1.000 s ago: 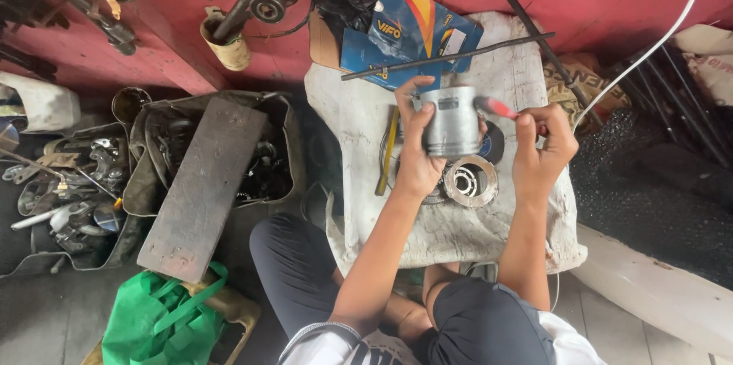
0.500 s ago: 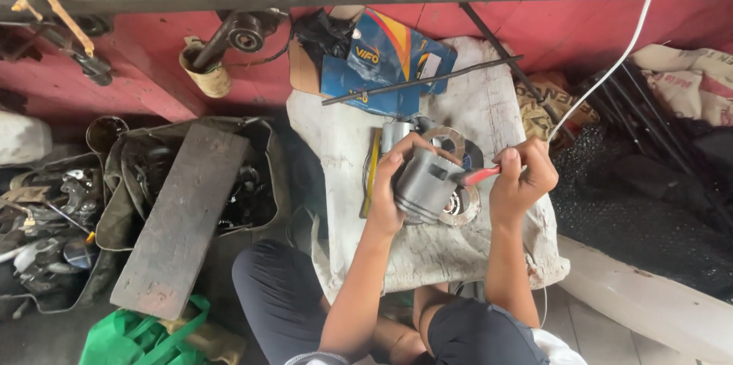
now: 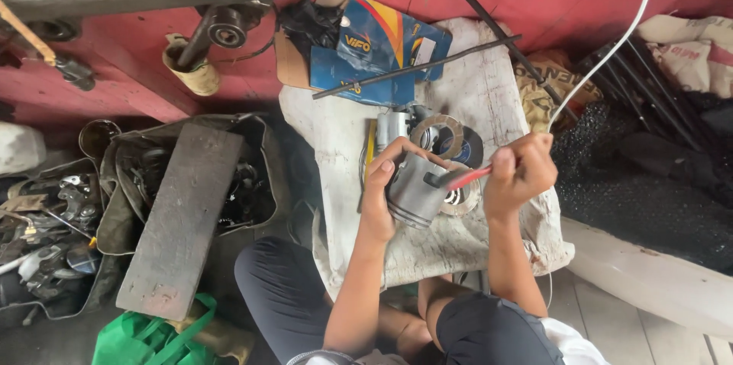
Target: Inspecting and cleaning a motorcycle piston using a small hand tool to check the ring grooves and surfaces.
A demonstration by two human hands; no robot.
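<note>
The metal piston [image 3: 416, 189] now tips sideways; left hand [image 3: 379, 193] fingers wrap it, right hand [image 3: 519, 174] fingers pinch a red tool [image 3: 467, 176].

A silver-grey metal piston [image 3: 416, 188] sits just right of the frame's centre, tilted with its closed crown toward the lower left and its open skirt toward the upper right. Grooves ring its lower end. A thin red-handled tool [image 3: 467, 176] lies slanted across its right side, its dark tip touching the piston's side and its handle rising to the right.
</note>
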